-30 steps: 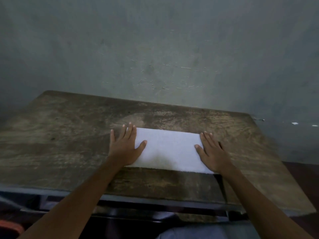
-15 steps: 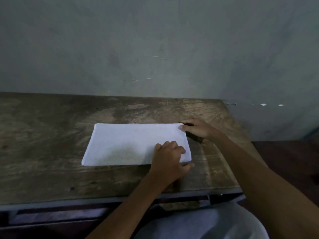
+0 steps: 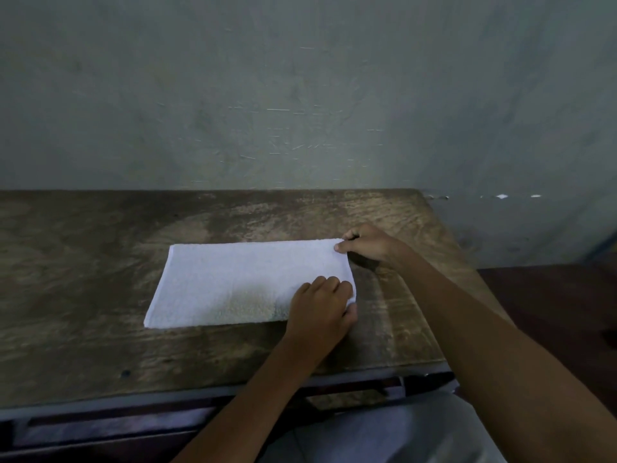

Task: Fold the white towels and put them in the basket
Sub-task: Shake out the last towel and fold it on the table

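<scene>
lying flat centre frame on scuffed wooden worktop [image 3: 83, 279]: white terry towel [image 3: 247, 282], rectangular. left hand [image 3: 320, 304] grips its lower-right corner, covering it; right hand [image 3: 365, 243] pinches upper-right corner. rough grey wall [image 3: 300, 95] behind.

White towel [image 3: 240, 282] lies flat, folded into long rectangle, on worn wooden table [image 3: 83, 262] against grey wall [image 3: 300, 95]. Left hand [image 3: 322, 305] pinches near right corner, fingers curled. Right hand [image 3: 365, 243] pinches far right corner. Both forearms bare.
</scene>
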